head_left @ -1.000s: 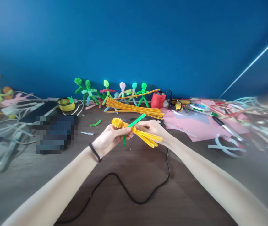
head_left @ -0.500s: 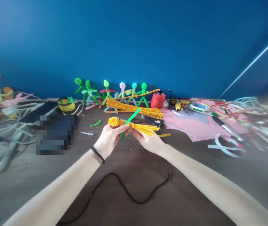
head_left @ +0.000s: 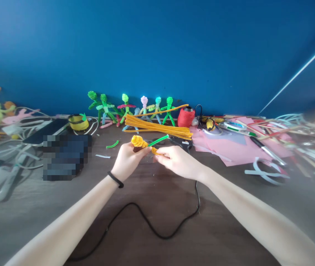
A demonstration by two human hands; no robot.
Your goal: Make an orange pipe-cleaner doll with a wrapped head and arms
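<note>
Yellow fuzzy piece (head_left: 137, 141) sits mid-frame, pinched by the left hand (head_left: 128, 158), green strip (head_left: 159, 140) poking out past the thumb; right hand (head_left: 176, 161) has fingers closed on its yellow strand (head_left: 154, 150). Strands fanned out half a second ago no longer show, likely hidden by that hand, so work looks shifted to that end. Farther back: yellow ring-shaped thing (head_left: 79, 123) left of centre, red roll (head_left: 185, 118) right, dark opening on top, contents unreadable.
</note>
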